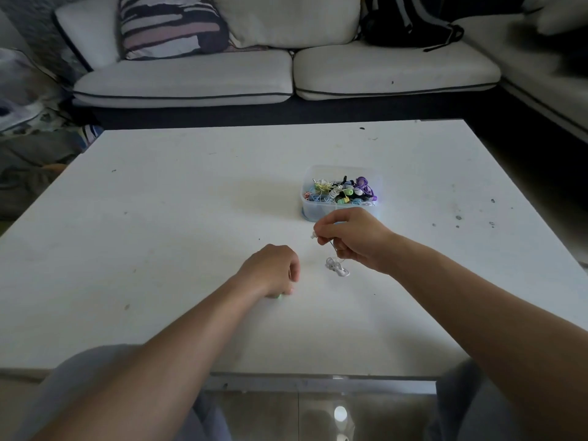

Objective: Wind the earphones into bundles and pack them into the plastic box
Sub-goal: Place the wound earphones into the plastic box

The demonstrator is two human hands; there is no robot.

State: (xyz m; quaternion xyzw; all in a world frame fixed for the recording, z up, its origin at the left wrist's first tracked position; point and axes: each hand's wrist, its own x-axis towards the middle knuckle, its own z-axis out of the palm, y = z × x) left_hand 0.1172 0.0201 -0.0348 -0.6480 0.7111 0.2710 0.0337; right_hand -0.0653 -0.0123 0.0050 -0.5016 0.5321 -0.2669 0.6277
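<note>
A clear plastic box [308, 186] stands on the white table [178, 218], filled with several coloured earphone bundles [342, 190]. Just in front of it my right hand [350, 238] pinches a white earphone [336, 267] by its cable, an earbud poking out beside my fingers and the loose tangle hanging down to the tabletop. My left hand [270, 270] rests on the table to the left with fingers curled down. A small green bit [280, 296], seemingly a green earphone, peeks from under it; the rest is hidden.
A white sofa [286, 74] with a striped cushion [168, 27] and a black backpack [410, 23] stands beyond the table. Clutter lies on the floor at the left. The table's front edge [286, 375] is close to my knees.
</note>
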